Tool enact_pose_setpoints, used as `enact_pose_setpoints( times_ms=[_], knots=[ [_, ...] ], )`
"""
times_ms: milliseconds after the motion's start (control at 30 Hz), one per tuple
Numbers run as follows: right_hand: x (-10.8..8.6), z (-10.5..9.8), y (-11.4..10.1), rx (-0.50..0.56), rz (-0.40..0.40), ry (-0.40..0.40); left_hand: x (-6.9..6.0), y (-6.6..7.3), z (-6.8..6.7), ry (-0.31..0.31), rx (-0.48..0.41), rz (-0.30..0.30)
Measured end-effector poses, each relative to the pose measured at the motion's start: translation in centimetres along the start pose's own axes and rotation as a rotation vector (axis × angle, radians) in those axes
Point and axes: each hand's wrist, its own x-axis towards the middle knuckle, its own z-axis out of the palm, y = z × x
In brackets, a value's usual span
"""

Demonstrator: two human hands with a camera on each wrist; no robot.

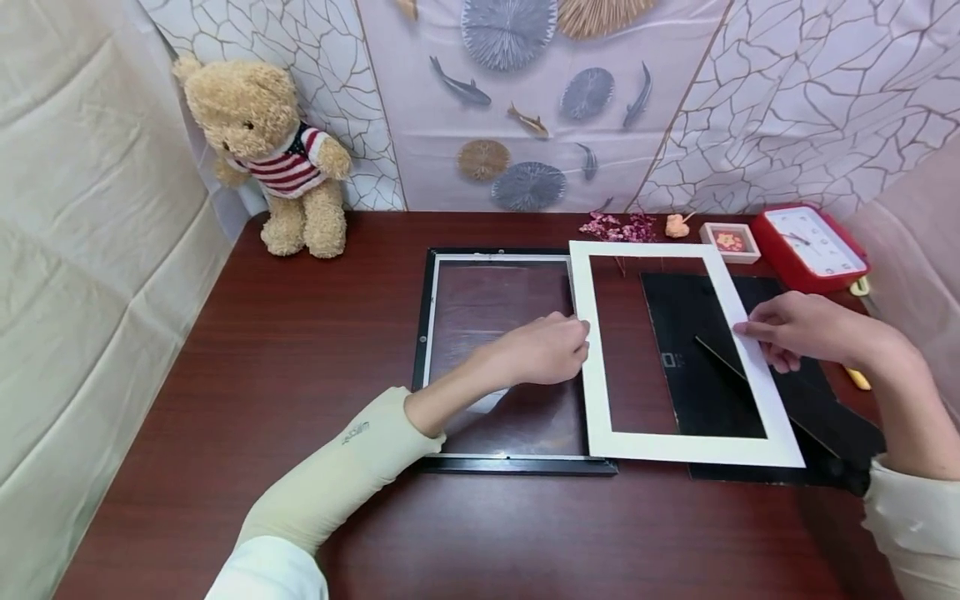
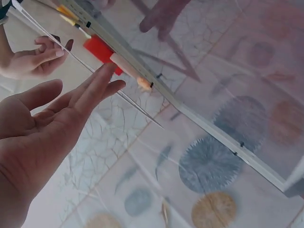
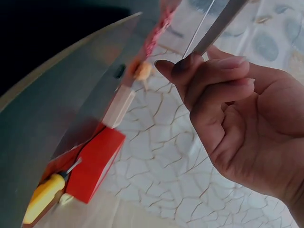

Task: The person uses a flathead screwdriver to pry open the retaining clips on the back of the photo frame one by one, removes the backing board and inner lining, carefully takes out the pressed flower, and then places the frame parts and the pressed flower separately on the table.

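A white rectangular mat board with a cut-out window is held raised and tilted above the table. My right hand pinches its right border between thumb and fingers, as the right wrist view also shows. At the opposite border is my left hand; in the left wrist view its fingers are fairly straight and touch the board's edge, thumb apart. Beneath the left forearm lies a black picture frame with a clear sheet inside. The black backing board with its stand lies under the mat, partly hidden.
Along the back right are dried pink flowers, an orange flower, a small pink box and a red clock. A yellow screwdriver lies by the backing board. A teddy bear stands back left.
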Motion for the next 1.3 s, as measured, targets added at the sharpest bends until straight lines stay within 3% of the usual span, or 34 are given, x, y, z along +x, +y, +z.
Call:
enact_pose_setpoints(
  times_ms=[100, 233, 367, 467, 600, 800, 967, 1100, 1233, 1300],
  knots=[
    [-0.2, -0.1, 0.9, -0.011, 0.016, -0.01, 1.4, 0.1, 0.8, -0.013, -0.003, 0.031],
    [-0.2, -0.3, 2.1, -0.016, 0.034, -0.026, 1.7, 1.3, 0.4, -0.055, -0.01, 0.032],
    [0.0, -0.5, 3.2, 0.016, 0.062, -0.056, 0.8, 3.4, -1.3, -0.093, 0.044, 0.028],
    [0.3, -0.7, 3.9, 0.04, 0.083, -0.077, -0.7, 5.7, -3.3, -0.134, 0.085, 0.014],
    [0.6, -0.7, 4.6, 0.072, 0.093, -0.102, -2.4, 8.3, -4.7, -0.176, 0.103, -0.037],
    [1.1, -0.3, 4.9, 0.126, 0.087, -0.113, -2.7, 9.6, -4.1, -0.225, 0.13, -0.173],
    [1.1, -0.1, 4.9, 0.153, 0.073, -0.118, -2.3, 9.6, -3.3, -0.269, 0.163, -0.233],
    [1.2, 0.0, 4.8, 0.12, 0.055, -0.123, -1.4, 9.6, -2.4, -0.272, 0.209, -0.294],
    [1.4, -0.1, 4.6, 0.084, 0.053, -0.133, 0.0, 9.4, -1.2, -0.299, 0.304, -0.358],
    [1.5, -0.2, 4.6, 0.079, 0.056, -0.142, 0.1, 9.7, -1.1, -0.314, 0.357, -0.377]
  ],
)
